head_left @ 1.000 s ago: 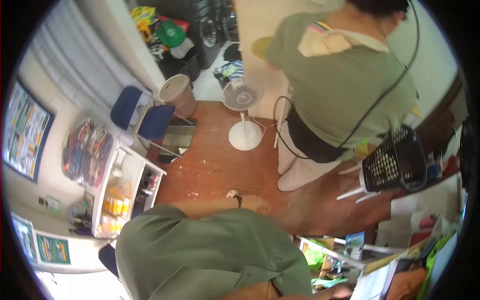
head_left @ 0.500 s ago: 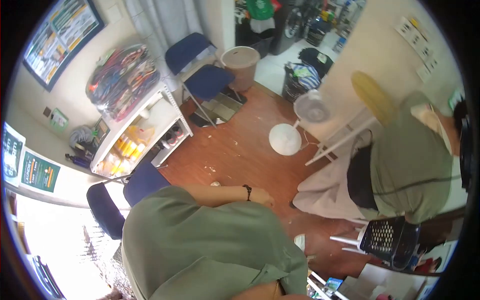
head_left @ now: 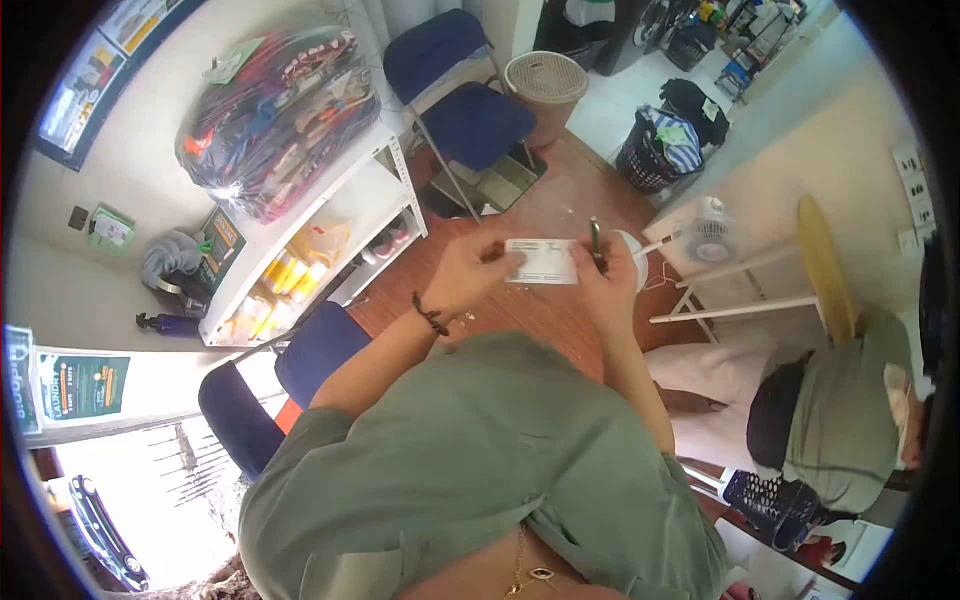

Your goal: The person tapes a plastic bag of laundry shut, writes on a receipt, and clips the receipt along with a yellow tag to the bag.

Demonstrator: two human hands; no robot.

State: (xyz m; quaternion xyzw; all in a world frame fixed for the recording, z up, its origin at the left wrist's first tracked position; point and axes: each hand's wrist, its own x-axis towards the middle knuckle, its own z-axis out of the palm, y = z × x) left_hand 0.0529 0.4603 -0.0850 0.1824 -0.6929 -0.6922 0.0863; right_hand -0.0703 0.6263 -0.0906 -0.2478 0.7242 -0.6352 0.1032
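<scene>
A small white printed card [head_left: 541, 262] is stretched level between my two hands, out in front of my body. My left hand [head_left: 468, 272], with a dark bracelet at its wrist, pinches the card's left end. At the right end, my right hand [head_left: 610, 275] grips the card's edge and also has a dark green pen [head_left: 596, 238] standing up between its fingers. The print on the card is too small to read.
A white shelf [head_left: 300, 235] on the left carries a large plastic bag of clothes [head_left: 280, 120]. Behind are a blue folding chair [head_left: 480, 125] and a lidded bin [head_left: 545, 95]. A fan [head_left: 708, 235] and another person in green [head_left: 845, 410] are on the right.
My left hand has risen from low by my body and now holds the card. My right hand has come into view with the pen. The camera view has shifted.
</scene>
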